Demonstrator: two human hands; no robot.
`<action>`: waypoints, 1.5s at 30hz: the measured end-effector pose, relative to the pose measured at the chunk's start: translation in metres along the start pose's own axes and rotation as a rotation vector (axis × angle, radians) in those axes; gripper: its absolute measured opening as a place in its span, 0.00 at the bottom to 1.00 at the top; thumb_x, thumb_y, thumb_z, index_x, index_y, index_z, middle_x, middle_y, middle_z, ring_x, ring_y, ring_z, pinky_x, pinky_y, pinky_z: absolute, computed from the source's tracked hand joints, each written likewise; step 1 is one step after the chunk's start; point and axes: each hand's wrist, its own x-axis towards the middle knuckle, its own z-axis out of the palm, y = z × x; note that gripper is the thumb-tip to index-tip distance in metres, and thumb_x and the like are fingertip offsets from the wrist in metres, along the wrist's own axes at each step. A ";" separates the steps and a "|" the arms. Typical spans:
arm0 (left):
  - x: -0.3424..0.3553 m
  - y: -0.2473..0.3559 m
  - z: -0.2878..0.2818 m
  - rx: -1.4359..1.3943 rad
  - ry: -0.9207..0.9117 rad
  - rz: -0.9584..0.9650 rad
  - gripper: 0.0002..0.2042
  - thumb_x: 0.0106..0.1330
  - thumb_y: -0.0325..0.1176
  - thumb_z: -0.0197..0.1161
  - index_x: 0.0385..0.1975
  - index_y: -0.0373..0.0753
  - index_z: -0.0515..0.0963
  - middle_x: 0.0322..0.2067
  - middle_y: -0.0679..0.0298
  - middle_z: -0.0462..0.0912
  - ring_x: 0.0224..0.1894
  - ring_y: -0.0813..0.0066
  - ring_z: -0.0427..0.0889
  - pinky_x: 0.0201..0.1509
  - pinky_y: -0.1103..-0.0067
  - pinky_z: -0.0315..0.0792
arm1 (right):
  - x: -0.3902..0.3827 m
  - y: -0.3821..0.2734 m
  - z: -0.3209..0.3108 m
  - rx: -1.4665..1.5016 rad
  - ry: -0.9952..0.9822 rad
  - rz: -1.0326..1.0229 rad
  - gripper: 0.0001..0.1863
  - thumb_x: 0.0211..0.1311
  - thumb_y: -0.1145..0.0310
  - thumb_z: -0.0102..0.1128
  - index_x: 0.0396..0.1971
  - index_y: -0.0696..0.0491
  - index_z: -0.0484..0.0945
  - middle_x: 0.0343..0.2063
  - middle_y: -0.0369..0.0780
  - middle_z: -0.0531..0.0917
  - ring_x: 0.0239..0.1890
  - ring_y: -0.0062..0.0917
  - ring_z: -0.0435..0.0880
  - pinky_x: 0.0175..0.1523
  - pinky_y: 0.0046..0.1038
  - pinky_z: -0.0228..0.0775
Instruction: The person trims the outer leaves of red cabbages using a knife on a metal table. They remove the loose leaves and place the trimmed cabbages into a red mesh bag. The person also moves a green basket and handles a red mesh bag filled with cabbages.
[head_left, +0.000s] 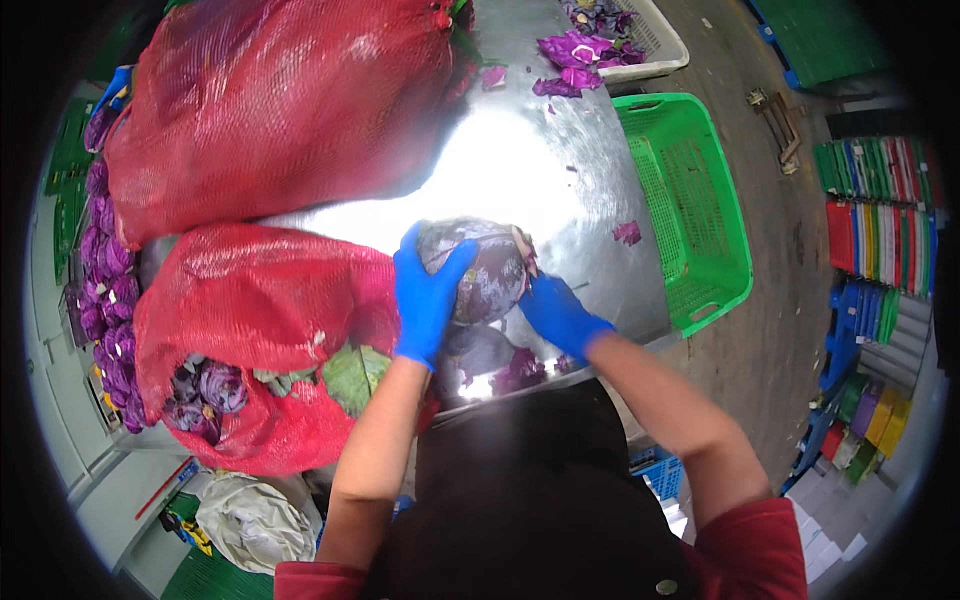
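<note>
A red cabbage (482,275) with dull purple-grey outer leaves rests on the shiny metal table (625,270). My blue-gloved left hand (432,290) grips its left side, thumb across the front. At the cabbage's right end, by the pale cut stem (524,246), my blue-gloved right hand (560,312) is closed. Whatever those fingers hold is hidden. Loose purple leaf pieces (520,370) lie near the table's front edge. To the left, an open red mesh sack (260,290) shows more cabbages (222,386) and a green leaf (356,378) at its mouth.
A full red mesh sack (290,110) lies behind. The green basket (715,215) stands off the table's right edge; a white crate (660,35) with purple trimmings is at the far right. Trimmed cabbages (112,300) are stacked along the left. Coloured crates (880,235) stand beyond the floor.
</note>
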 end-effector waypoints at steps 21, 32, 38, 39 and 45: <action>-0.085 0.003 0.008 -0.134 0.009 0.057 0.50 0.46 0.34 0.80 0.67 0.37 0.52 0.62 0.51 0.58 0.64 0.60 0.63 0.67 0.69 0.63 | -0.045 0.062 -0.098 0.657 0.396 0.315 0.27 0.60 0.71 0.55 0.62 0.55 0.69 0.28 0.36 0.80 0.28 0.20 0.78 0.30 0.27 0.73; -0.085 0.026 0.004 0.408 -0.151 0.404 0.45 0.48 0.40 0.79 0.65 0.36 0.61 0.65 0.49 0.60 0.67 0.54 0.63 0.70 0.66 0.59 | -0.049 -0.024 -0.039 0.353 0.362 -0.309 0.33 0.59 0.47 0.65 0.59 0.51 0.75 0.31 0.45 0.85 0.35 0.30 0.85 0.42 0.31 0.75; -0.101 0.025 0.010 0.486 -0.161 0.397 0.53 0.43 0.47 0.79 0.68 0.33 0.55 0.65 0.41 0.56 0.68 0.44 0.57 0.71 0.59 0.56 | -0.058 -0.034 -0.063 0.307 0.261 -0.072 0.24 0.59 0.48 0.64 0.45 0.53 0.82 0.30 0.47 0.86 0.34 0.36 0.87 0.40 0.32 0.77; -0.094 0.025 0.006 0.489 -0.210 0.418 0.54 0.42 0.46 0.80 0.67 0.31 0.54 0.63 0.41 0.59 0.67 0.44 0.59 0.70 0.60 0.57 | -0.059 -0.034 -0.060 0.266 0.322 -0.096 0.24 0.59 0.48 0.63 0.44 0.53 0.81 0.29 0.47 0.86 0.33 0.37 0.87 0.39 0.33 0.77; -0.076 0.033 0.013 0.406 -0.210 0.365 0.53 0.43 0.48 0.79 0.65 0.26 0.56 0.61 0.40 0.63 0.65 0.45 0.64 0.69 0.62 0.59 | -0.068 -0.045 -0.058 -0.214 0.307 -0.172 0.31 0.65 0.45 0.54 0.64 0.46 0.69 0.25 0.44 0.85 0.27 0.34 0.86 0.34 0.32 0.77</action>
